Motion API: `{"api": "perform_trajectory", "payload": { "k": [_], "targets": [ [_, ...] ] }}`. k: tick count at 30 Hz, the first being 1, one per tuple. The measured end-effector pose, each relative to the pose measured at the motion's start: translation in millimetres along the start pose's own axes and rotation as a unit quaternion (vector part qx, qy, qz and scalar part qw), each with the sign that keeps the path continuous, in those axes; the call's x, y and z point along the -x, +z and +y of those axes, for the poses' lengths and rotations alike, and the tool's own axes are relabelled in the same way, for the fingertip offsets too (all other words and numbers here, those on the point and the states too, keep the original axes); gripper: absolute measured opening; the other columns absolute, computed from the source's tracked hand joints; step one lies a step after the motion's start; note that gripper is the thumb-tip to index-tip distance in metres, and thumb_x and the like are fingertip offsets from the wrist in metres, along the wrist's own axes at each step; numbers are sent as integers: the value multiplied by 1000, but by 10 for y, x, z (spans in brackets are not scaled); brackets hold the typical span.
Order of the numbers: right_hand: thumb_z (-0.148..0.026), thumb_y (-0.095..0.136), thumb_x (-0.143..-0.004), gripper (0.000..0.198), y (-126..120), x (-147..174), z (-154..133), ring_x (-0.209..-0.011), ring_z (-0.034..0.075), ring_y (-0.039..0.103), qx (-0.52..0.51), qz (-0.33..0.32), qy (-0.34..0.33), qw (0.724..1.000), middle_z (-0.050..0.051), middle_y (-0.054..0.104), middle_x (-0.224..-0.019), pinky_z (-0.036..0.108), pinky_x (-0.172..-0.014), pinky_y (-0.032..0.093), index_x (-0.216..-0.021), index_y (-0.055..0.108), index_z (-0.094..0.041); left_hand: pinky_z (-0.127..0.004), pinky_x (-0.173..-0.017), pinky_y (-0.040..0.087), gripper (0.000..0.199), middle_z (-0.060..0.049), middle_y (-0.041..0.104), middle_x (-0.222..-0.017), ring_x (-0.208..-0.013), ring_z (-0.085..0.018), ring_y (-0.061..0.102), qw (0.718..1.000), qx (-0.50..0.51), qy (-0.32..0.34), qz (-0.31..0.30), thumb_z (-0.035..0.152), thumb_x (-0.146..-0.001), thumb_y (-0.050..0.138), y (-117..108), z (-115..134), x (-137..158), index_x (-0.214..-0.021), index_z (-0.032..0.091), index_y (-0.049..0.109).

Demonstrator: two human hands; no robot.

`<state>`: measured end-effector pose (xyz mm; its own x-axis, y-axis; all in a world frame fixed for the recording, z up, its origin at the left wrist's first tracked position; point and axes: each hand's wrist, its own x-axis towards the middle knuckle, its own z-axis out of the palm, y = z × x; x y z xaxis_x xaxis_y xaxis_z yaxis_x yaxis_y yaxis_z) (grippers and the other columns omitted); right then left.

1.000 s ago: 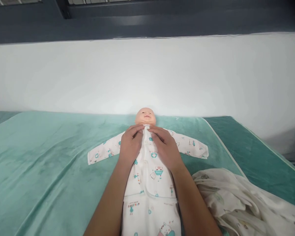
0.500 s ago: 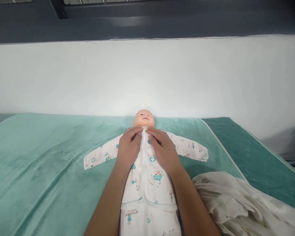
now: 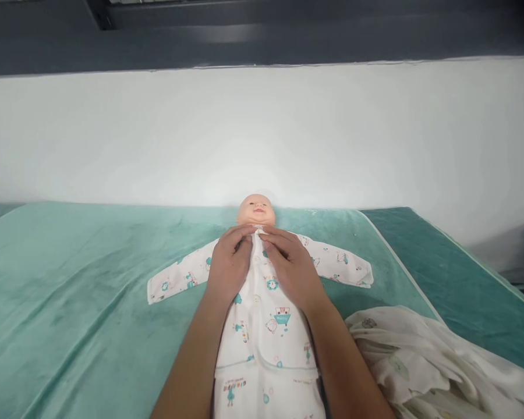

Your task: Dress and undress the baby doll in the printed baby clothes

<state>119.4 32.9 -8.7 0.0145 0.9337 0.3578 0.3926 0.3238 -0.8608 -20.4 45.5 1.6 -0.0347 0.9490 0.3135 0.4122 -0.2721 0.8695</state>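
Observation:
A baby doll (image 3: 255,210) lies on its back, head toward the wall, with both arms stretched out sideways in the sleeves. It wears a white long-sleeved baby shirt (image 3: 266,343) printed with small teal and red figures, with a button front. Just below the doll's neck, my left hand (image 3: 230,262) has its fingers closed on the left edge of the collar opening. My right hand (image 3: 291,265) pinches the opposite edge, its fingertips close to those of the left. The top fastening is partly covered by my fingers. White printed pants (image 3: 268,398) show below the shirt hem.
Under the doll spreads a wrinkled green blanket (image 3: 91,279) with a pale border on the right. A crumpled white printed cloth (image 3: 414,355) lies at the lower right, near my right forearm. Behind the doll's head stands a white wall (image 3: 253,134).
The hands stay at the collar with almost no movement. My view has shifted very slightly.

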Motion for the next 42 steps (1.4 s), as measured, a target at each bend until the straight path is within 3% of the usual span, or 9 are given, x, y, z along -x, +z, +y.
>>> {"api": "perform_trajectory", "payload": {
  "k": [16, 24, 34, 42],
  "targets": [
    [-27, 52, -91, 21, -9, -6, -21, -125, 22, 54, -5, -16, -16, 1000, 0, 68, -125, 44, -109, 39, -90, 72, -28, -38, -108, 44, 32, -2, 69, -120, -117, -20, 61, 1000, -16, 10, -12, 22, -91, 45, -9, 8, -7, -102, 26, 74],
    [-27, 47, -92, 16, 5, -13, -21, -137, 25, 41, 42, -59, -8, 997, -1, 60, -138, 52, -111, 32, -93, 62, -28, -37, -110, 42, 32, -2, 68, -122, -119, -20, 60, 1000, -4, -10, -17, 18, -87, 46, -6, 0, -3, -92, 25, 77],
    [-25, 47, -92, 12, 20, -22, 1, -112, 27, 52, 70, -28, -59, 995, 5, 64, -114, 47, -99, 41, -88, 59, -26, -38, -109, 43, 29, -2, 71, -117, -116, -20, 63, 999, 38, -26, 1, 18, -84, 49, -4, 6, -1, -82, 25, 77],
    [-27, 50, -90, 16, 21, -12, 14, -110, 25, 54, -7, 7, -14, 1000, 4, 65, -109, 42, -94, 45, -86, 66, -26, -37, -99, 48, 24, -2, 73, -112, -104, -20, 66, 998, 32, -49, 18, 21, -85, 51, -16, 41, 11, -96, 23, 72]
  ]
}}
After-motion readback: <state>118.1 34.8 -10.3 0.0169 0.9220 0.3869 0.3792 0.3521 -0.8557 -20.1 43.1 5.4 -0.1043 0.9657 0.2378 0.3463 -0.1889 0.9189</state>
